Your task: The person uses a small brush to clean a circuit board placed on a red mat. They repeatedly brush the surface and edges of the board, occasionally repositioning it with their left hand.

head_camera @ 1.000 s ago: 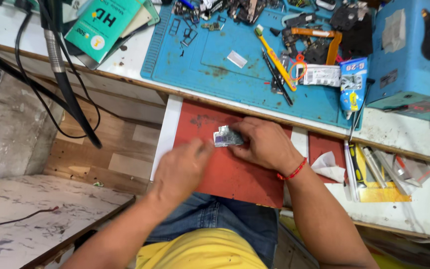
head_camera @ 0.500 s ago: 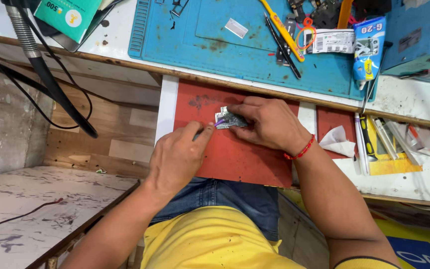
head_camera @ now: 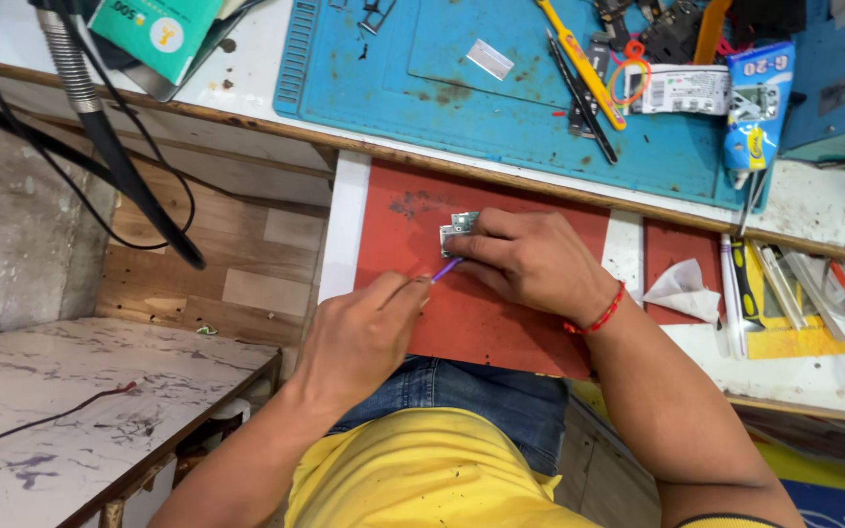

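My right hand [head_camera: 530, 264] pinches the small metal part [head_camera: 459, 232] against the red board [head_camera: 501, 323] in front of me, fingers closed over it so it cannot slide while worked. My left hand [head_camera: 364, 337] holds a thin purple tool [head_camera: 445, 270] in closed fingertips, its tip just below the part, angled in from the side to keep the contact point visible.

The right hand [head_camera: 530, 264] covers most of a small metal part [head_camera: 459, 231], too small to identify. A thin purple tool [head_camera: 445, 270] disappears into the left hand [head_camera: 364, 332]. Objects on the blue mat [head_camera: 501, 108] are cut off by the top edge.
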